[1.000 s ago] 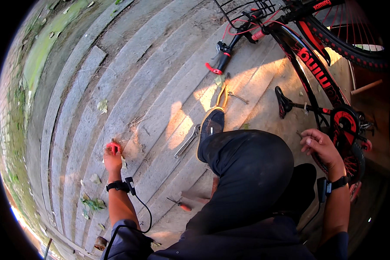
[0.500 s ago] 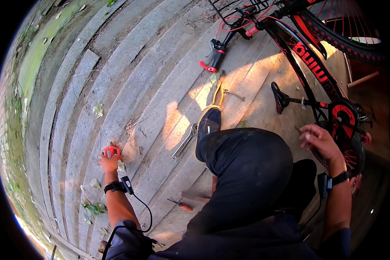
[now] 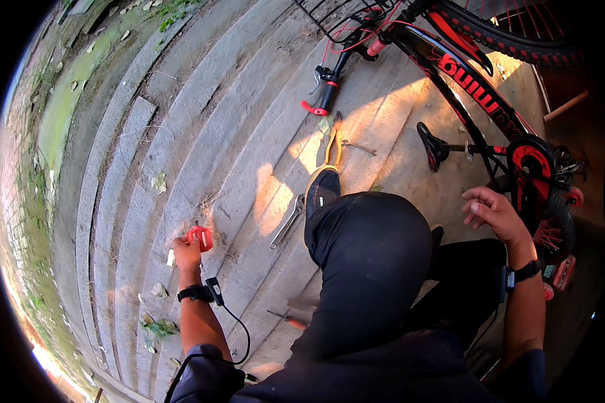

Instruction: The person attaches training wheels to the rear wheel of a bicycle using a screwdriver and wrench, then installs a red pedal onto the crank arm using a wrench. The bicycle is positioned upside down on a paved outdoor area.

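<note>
My left hand grips a red pedal-like part with a short metal spindle, low over the plank surface on the left. My right hand hangs beside the bicycle's chainwheel, fingers loosely bent and apart, with nothing visible in them. Around my shoe lie a long wrench, yellow-handled pliers and a thinner metal tool. An orange-handled screwdriver rests lower down, partly behind my leg.
A black and red bicycle lies along the right, with basket, handlebar grip, saddle and wheels. A wooden stick is at the right edge. Leaves and a mossy strip border the grey planks on the left.
My left hand has moved slightly right with the red part, which is turned. My legs have shifted, the dark lower leg now stretching further right. The view has shifted slightly.
</note>
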### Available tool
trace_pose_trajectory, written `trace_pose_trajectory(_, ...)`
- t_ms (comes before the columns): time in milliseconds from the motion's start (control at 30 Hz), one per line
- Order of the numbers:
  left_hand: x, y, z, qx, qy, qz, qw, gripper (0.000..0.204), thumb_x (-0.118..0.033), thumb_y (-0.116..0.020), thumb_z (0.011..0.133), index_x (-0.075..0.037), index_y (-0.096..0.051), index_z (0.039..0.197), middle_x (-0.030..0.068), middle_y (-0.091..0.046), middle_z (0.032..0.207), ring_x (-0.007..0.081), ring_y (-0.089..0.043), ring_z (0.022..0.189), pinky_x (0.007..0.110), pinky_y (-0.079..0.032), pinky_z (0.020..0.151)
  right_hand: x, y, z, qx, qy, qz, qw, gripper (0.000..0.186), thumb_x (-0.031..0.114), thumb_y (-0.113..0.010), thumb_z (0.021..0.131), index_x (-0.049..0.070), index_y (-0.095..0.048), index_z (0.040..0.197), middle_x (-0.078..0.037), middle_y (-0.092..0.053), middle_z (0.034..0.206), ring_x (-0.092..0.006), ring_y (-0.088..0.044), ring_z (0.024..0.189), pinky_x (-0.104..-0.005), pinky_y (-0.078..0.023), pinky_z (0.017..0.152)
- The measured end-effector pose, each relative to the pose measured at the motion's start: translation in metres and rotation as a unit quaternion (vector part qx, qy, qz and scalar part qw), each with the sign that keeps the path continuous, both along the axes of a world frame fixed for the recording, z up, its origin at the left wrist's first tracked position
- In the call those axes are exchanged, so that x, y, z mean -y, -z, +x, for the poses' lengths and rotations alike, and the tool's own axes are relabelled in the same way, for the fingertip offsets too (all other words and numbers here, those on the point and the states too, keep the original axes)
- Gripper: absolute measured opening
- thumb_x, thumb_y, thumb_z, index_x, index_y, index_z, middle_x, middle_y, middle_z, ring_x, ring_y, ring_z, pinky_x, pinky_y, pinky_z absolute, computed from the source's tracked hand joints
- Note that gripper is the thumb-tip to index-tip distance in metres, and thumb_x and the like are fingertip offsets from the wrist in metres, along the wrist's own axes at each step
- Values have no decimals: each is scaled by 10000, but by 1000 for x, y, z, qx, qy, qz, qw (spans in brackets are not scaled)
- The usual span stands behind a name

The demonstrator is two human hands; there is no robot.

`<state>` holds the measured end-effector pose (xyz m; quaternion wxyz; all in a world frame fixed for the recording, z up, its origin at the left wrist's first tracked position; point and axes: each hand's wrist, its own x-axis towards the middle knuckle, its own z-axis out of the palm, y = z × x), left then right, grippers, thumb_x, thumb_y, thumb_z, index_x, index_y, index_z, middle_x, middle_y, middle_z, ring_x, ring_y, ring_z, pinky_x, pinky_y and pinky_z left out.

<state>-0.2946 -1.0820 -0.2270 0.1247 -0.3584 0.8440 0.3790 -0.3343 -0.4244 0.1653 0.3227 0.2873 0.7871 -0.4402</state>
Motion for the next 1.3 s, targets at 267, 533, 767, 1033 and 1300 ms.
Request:
trace_pose_trajectory(267,-137,-142,-100,-85,-42,344,934,321,-167,-668,890,19,-500,1091,131,-670,947,211,-699,756,362,-601,653,-55,-1,48,-65,53,-58,995,361,244,-592,977,-2,-567,1240,-97,-665,1009,-155,-671,832,-257,-530,693)
trace_pose_trajectory(533,-264,-327,-169,-147,127,408,892,228,-163,-604,943,-22,-530,1107,158,-714,986,237,-730,790,355,-602,680,-109,29,73,-128,86,-163,974,347,247,-600,984,25,-566,1247,-86,-664,1017,-152,-678,844,-249,-536,702)
trace_pose_trajectory(767,-415,-445,-161,-170,313,422,834,524,-198,-665,921,98,-436,1288,183,-651,1140,229,-698,842,330,-581,771,-136,50,66,-204,84,-253,942,351,268,-605,986,37,-569,1248,-75,-645,1050,-156,-675,869,-257,-533,727)
trace_pose_trajectory(1033,-548,-454,-126,-97,415,472,772,646,-203,-732,863,75,-411,1349,136,-619,1206,183,-667,931,308,-538,860,-150,48,69,-239,93,-387,886,382,318,-601,989,60,-572,1269,-61,-659,1062,-161,-676,892,-276,-526,759)
trace_pose_trajectory(1300,-627,-425,-84,-48,389,554,734,582,-115,-724,848,32,-444,1336,129,-619,1197,212,-658,991,341,-559,853,-170,33,68,-323,185,-477,796,304,285,-581,1006,88,-611,1236,-34,-687,1073,-143,-681,867,-279,-536,735)
